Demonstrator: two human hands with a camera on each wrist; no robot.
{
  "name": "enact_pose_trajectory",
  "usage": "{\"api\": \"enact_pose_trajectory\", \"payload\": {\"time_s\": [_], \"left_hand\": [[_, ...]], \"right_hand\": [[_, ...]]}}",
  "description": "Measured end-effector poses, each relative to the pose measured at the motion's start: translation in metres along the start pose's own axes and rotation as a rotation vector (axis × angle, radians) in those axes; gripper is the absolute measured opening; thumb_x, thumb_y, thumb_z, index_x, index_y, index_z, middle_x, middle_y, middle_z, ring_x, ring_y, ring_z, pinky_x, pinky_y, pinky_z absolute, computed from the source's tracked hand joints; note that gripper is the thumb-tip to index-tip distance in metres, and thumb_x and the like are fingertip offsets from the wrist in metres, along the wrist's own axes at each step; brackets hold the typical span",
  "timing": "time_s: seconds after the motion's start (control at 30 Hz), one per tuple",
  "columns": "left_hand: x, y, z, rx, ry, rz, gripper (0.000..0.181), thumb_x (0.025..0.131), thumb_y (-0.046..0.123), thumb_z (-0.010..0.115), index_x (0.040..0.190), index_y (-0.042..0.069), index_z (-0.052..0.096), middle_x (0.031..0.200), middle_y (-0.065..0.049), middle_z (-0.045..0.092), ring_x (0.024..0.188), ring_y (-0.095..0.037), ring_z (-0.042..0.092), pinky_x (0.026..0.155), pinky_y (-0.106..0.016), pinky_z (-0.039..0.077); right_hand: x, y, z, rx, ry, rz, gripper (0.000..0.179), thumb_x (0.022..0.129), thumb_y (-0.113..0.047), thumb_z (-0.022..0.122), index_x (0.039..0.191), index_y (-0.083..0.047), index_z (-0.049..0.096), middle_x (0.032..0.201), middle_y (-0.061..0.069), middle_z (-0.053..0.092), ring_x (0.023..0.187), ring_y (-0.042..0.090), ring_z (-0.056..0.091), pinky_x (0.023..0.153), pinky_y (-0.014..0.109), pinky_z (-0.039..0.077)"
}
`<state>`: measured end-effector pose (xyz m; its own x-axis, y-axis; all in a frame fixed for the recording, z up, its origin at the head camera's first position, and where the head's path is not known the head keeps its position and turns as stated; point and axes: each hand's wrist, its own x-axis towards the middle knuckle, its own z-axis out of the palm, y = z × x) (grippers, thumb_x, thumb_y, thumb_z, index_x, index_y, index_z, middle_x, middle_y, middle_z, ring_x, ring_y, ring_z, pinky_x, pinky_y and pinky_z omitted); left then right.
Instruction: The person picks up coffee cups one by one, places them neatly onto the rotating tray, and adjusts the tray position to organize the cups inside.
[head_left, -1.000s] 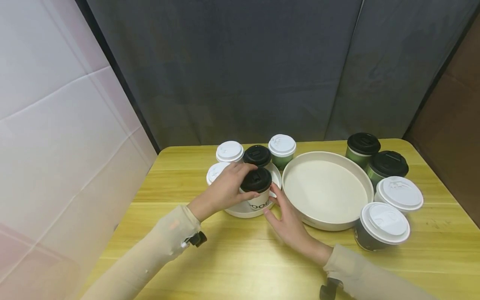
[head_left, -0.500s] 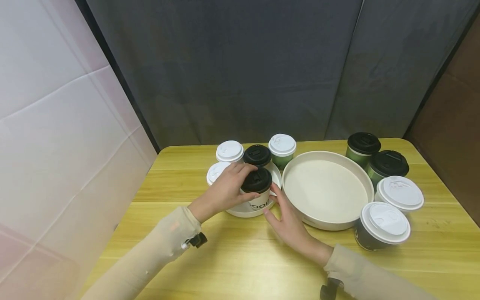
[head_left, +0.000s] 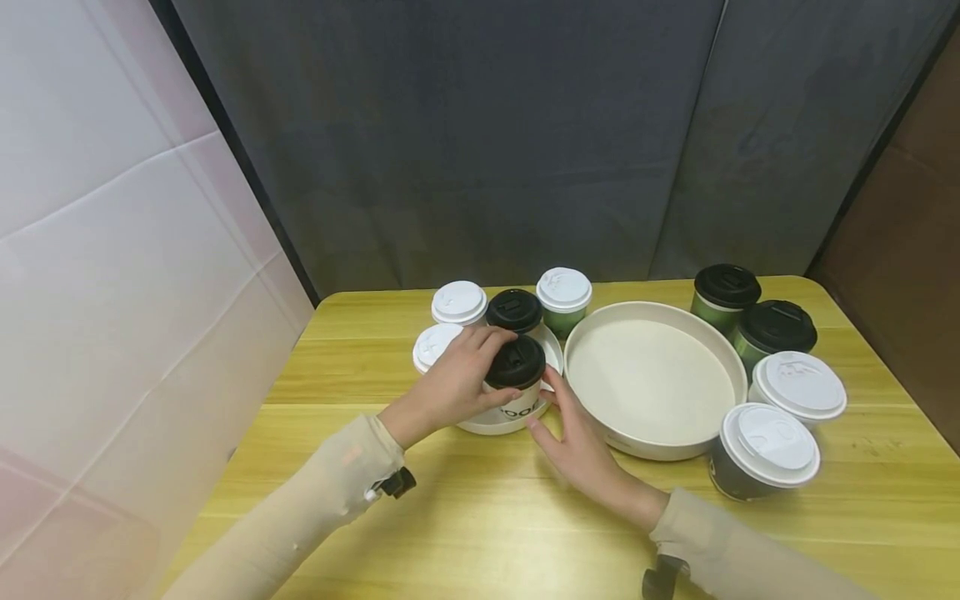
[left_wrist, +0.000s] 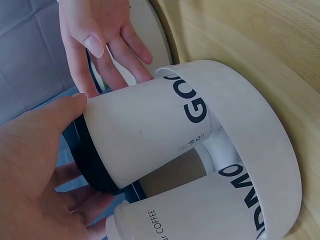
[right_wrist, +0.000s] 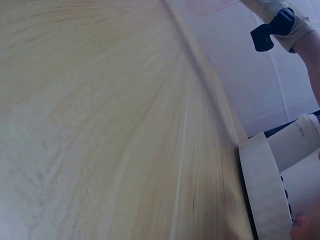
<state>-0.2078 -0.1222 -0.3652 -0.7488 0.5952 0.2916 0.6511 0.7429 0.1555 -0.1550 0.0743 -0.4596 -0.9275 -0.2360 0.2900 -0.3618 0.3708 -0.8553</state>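
Observation:
In the head view my left hand [head_left: 450, 379] grips a white paper coffee cup by its black lid [head_left: 515, 362], thumb on the near side and fingers round the back. The cup stands over the near part of a small white round tray [head_left: 491, 428]. My right hand [head_left: 576, 446] is at the cup's right side, its fingers loosely extended and fingertips right at the wall. In the left wrist view the cup [left_wrist: 135, 132] is inside the tray rim [left_wrist: 265, 135], close to another white cup [left_wrist: 200, 210]. The right wrist view catches mostly table.
Also at the small tray are white-lidded cups [head_left: 459, 302] and a black-lidded one [head_left: 513, 309]. A green cup with a white lid [head_left: 564, 292] stands behind. A larger cream tray [head_left: 652, 379] is to the right, flanked by several cups [head_left: 768, 450] along its right side.
My left hand and the black-lidded cup have shifted very slightly to the right on the small tray. The right hand has barely moved.

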Motion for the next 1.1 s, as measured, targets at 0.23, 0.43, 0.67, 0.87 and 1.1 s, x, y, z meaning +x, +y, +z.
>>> {"api": "enact_pose_trajectory", "payload": {"time_s": [0.23,0.43,0.67,0.87,1.1], "left_hand": [[-0.001,-0.001,0.002,0.010,0.014,0.011,0.073,0.081,0.043,0.079,0.139,0.009,0.049,0.134,-0.009,0.058,0.127,-0.027,0.053,0.111,-0.043,0.044],[-0.001,-0.001,0.004,0.018,0.031,0.017,0.076,0.081,0.044,0.078,0.140,0.008,0.047,0.136,-0.010,0.055,0.126,-0.028,0.050,0.111,-0.042,0.044],[-0.001,0.001,0.003,0.034,0.036,0.023,0.080,0.080,0.046,0.079,0.141,0.007,0.046,0.138,-0.011,0.053,0.126,-0.028,0.049,0.112,-0.041,0.044],[-0.003,0.004,-0.003,0.039,0.053,0.016,0.082,0.080,0.048,0.077,0.144,0.007,0.044,0.142,-0.010,0.049,0.128,-0.028,0.048,0.113,-0.041,0.043],[-0.009,0.014,-0.009,-0.019,0.071,0.027,0.078,0.082,0.044,0.076,0.144,0.010,0.043,0.145,-0.008,0.046,0.132,-0.026,0.044,0.114,-0.040,0.042]], "right_hand": [[-0.001,0.001,0.000,0.001,0.002,-0.006,0.076,0.096,-0.015,0.061,0.158,-0.023,0.017,0.157,0.009,0.037,0.135,0.030,0.052,0.115,0.053,0.039],[-0.001,0.000,-0.002,0.013,0.003,-0.015,0.079,0.095,-0.013,0.062,0.159,-0.022,0.016,0.158,0.011,0.036,0.136,0.032,0.051,0.113,0.056,0.039],[0.000,0.001,-0.007,-0.007,0.036,-0.044,0.078,0.093,-0.010,0.064,0.158,-0.012,0.020,0.159,0.013,0.034,0.138,0.035,0.048,0.113,0.053,0.041],[0.001,-0.002,-0.016,-0.016,0.057,-0.064,0.079,0.092,-0.008,0.064,0.158,-0.008,0.019,0.161,0.015,0.031,0.142,0.036,0.042,0.113,0.054,0.041],[-0.001,-0.009,-0.031,-0.061,0.063,-0.093,0.078,0.093,-0.011,0.065,0.158,-0.014,0.021,0.158,0.016,0.035,0.144,0.033,0.040,0.113,0.050,0.042]]}}
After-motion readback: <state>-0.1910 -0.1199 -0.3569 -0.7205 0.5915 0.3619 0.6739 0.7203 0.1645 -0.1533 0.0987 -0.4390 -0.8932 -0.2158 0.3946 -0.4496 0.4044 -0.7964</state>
